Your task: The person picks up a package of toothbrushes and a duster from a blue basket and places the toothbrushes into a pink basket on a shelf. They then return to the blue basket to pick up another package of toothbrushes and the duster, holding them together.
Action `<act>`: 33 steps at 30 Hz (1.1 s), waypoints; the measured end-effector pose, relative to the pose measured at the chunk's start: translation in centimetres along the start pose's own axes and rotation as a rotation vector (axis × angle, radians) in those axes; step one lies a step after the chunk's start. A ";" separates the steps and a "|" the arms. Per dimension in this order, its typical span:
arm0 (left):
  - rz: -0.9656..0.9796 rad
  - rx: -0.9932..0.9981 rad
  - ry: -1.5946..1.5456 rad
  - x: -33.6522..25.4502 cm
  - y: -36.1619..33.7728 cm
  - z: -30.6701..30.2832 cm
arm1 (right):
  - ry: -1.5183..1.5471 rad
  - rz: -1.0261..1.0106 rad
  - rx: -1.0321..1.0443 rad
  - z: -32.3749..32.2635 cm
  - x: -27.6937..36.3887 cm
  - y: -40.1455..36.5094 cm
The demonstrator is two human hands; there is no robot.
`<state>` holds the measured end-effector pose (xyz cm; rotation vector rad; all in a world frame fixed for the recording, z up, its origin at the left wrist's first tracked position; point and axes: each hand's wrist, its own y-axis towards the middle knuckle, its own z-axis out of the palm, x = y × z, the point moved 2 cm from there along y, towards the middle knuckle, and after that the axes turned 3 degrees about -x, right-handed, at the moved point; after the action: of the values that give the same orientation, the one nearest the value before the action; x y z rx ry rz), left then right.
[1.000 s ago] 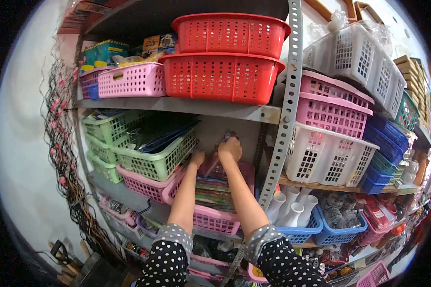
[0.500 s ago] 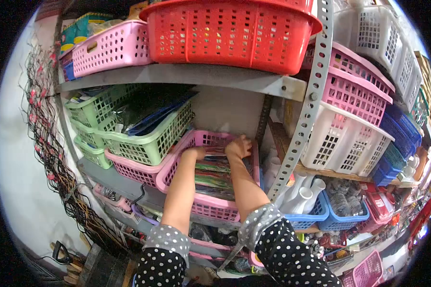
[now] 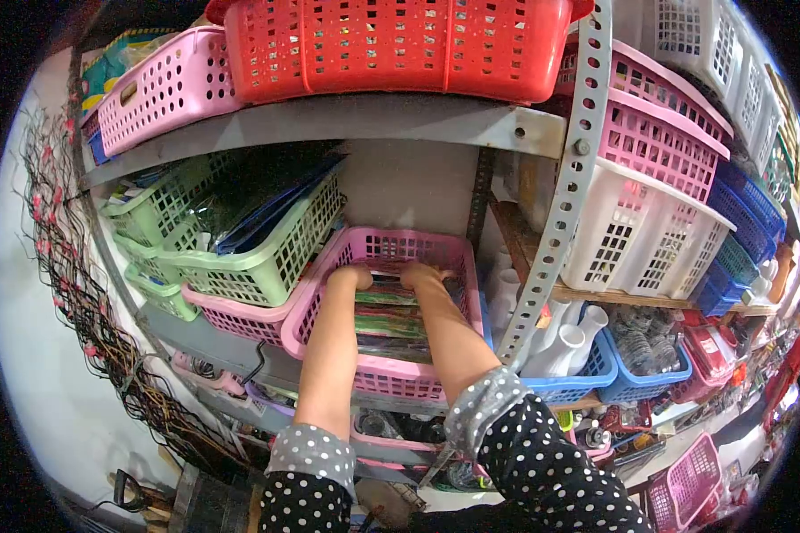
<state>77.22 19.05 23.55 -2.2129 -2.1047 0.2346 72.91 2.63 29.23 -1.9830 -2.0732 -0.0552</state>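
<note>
Both my hands reach into a pink plastic basket on the shelf. A stack of flat packets with green, red and dark stripes fills it. My left hand bends down over the far left part of the stack, its fingers hidden behind the wrist. Close to the far right part of the stack is my right hand, lowered below the rim; its fingers are mostly out of sight. Whether either hand grips a packet cannot be made out.
Green baskets with dark folders are stacked on the left, on another pink basket. A perforated metal post stands at the right. Overhead, a shelf edge carries a red basket. White vases sit in a blue basket.
My right hand has dropped from the basket's far right corner to lower inside, closer to the packets. My left hand stays at the stack's left. The view has shifted slightly.
</note>
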 end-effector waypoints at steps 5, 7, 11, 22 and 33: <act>-0.131 -0.318 -0.174 -1.3 -3.3 -4.0 | -0.041 -0.041 -0.010 -0.8 1.0 -1.0; -0.167 -0.593 -0.367 -3.9 -7.9 -7.5 | -0.077 -0.095 -0.052 -2.8 2.5 -1.9; 0.225 -1.363 -0.623 -8.6 -19.3 -11.1 | -0.017 -0.401 -0.331 -7.4 5.3 -7.7; -0.563 -1.078 -1.191 -5.8 -50.1 16.5 | 0.897 -1.491 -0.336 7.5 1.5 -31.0; -1.767 -0.875 -1.022 -19.5 -73.9 49.6 | -0.070 -1.690 1.251 40.6 0.2 -41.7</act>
<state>-4.64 1.21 -12.28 0.8650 -4.0090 0.2837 25.04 8.92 -3.18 0.5835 -2.1541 0.7259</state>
